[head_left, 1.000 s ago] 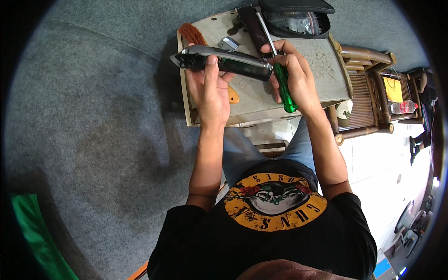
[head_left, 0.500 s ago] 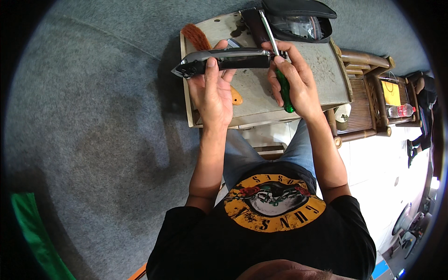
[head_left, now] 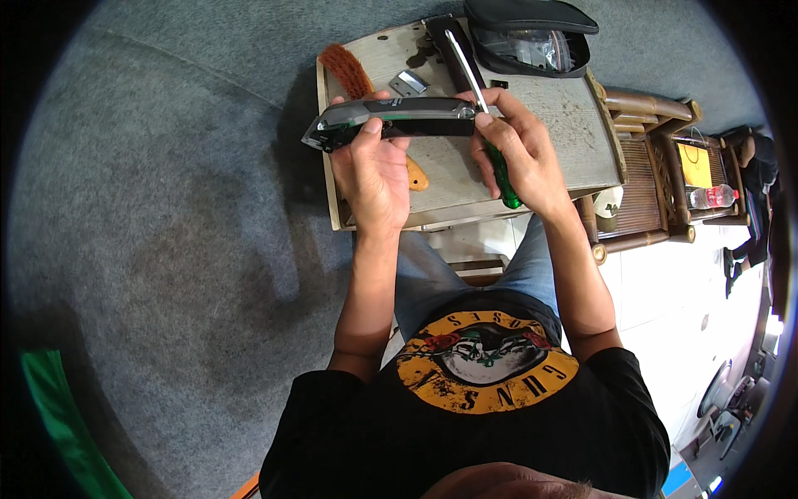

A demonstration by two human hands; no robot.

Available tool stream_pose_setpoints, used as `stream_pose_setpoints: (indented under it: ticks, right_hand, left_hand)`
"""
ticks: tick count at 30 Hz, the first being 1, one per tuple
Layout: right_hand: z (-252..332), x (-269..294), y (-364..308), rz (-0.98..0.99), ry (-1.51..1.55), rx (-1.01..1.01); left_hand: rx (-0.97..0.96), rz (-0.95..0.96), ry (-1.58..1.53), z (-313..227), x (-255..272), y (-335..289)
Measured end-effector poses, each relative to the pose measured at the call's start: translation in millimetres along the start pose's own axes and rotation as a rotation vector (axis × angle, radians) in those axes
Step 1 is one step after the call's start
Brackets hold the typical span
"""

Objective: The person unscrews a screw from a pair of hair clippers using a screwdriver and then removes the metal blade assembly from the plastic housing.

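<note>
My left hand (head_left: 371, 179) is closed around a black and silver hair clipper (head_left: 416, 118), held level above the small table, its head end to the left. In my right hand (head_left: 525, 154) is a screwdriver (head_left: 502, 170) with a green handle, its metal shaft pointing up and away. The right fingertips are at the clipper's right end; whether they grip it too I cannot tell. Beneath the clipper lies a brush with rust-coloured bristles (head_left: 346, 70) and a wooden handle (head_left: 417, 175), its middle hidden. A flat metal piece (head_left: 409, 82) lies just beyond the clipper.
On the table (head_left: 573, 158) lie a long dark object (head_left: 453, 54), a small black piece (head_left: 499, 84) and scattered dark bits. An open black zip case (head_left: 532, 41) holding clear plastic bags stands at its far right. Bamboo furniture (head_left: 648, 183) with a bottle (head_left: 713, 197) is on the right.
Both hands have shifted slightly left and lower with the clipper and screwdriver. The clipper has rolled, showing more of its silver side, and the metal piece beyond it shows more fully.
</note>
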State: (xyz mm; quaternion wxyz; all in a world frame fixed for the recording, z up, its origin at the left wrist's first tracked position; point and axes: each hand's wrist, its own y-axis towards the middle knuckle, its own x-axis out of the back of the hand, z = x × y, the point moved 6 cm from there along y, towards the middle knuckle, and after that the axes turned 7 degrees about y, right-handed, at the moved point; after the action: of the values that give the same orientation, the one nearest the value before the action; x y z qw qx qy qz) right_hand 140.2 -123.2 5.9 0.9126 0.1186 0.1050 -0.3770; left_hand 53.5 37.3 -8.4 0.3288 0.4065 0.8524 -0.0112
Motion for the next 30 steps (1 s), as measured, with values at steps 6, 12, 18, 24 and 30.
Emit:
stream_pose_setpoints:
  ticks: [6,12,18,24,30]
  right_hand:
    - [-3.9,1.5,0.1,0.024,-0.007,0.022]
    - [-3.9,1.3,-1.3,0.066,0.019,-0.012]
    - [-3.9,3.3,-0.5,0.093,0.046,-0.022]
    - [-4.5,7.2,2.5,0.097,0.116,-0.008]
    - [-2.6,6.6,2.2,0.093,0.112,-0.009]
  left_hand:
    - [0.023,0.015,-0.04,3.0,4.5,0.0]
    - [0.018,0.016,-0.009,4.3,10.7,-1.3]
    - [-0.035,0.053,0.082,1.1,7.9,-2.4]
    - [-0.08,0.033,0.054,-3.8,-0.3,-6.4]
    - [-0.088,0.023,0.075,-4.2,0.4,-7.1]
